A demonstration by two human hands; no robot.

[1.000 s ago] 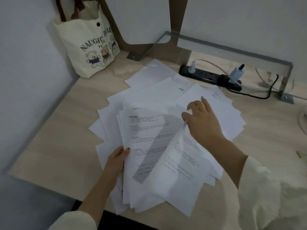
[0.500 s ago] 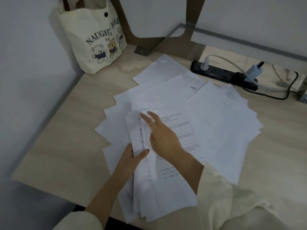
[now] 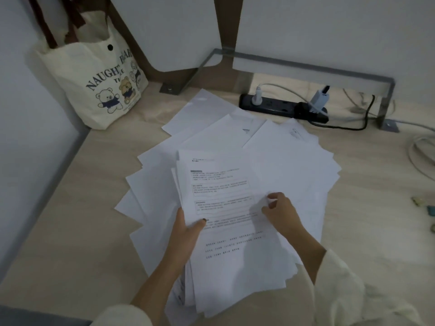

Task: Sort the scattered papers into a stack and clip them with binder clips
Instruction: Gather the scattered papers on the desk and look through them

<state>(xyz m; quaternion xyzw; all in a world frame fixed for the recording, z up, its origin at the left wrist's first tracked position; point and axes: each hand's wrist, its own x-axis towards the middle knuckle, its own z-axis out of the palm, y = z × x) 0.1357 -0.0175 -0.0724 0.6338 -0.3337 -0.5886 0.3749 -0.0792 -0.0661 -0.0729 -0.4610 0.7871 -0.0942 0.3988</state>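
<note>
We hold a bundle of printed white paper sheets at the near middle of the pale wooden desk, and it is one page thicker than it was a second ago. Back then our right hand was out on the loose fan of white papers, dragging a sheet inward. Half a second ago it was smoothing that sheet flat beside the left thumb. Now the page lies face up on top of the bundle, roughly squared with the sheets under it. The right hand has slid to the bundle's right edge, where its curled thumb and fingers pinch the paper. Our left hand keeps its grasp on the left edge, thumb on top and fingers hidden beneath.

For the task, we judge this as steady gathering, still far from done. Many sheets remain spread around and under the bundle, reaching toward the black plastic power strip at the back. Clipping has not begun. A few small coloured objects lie at the desk's far right; we cannot tell whether they are the binder clips.
</note>
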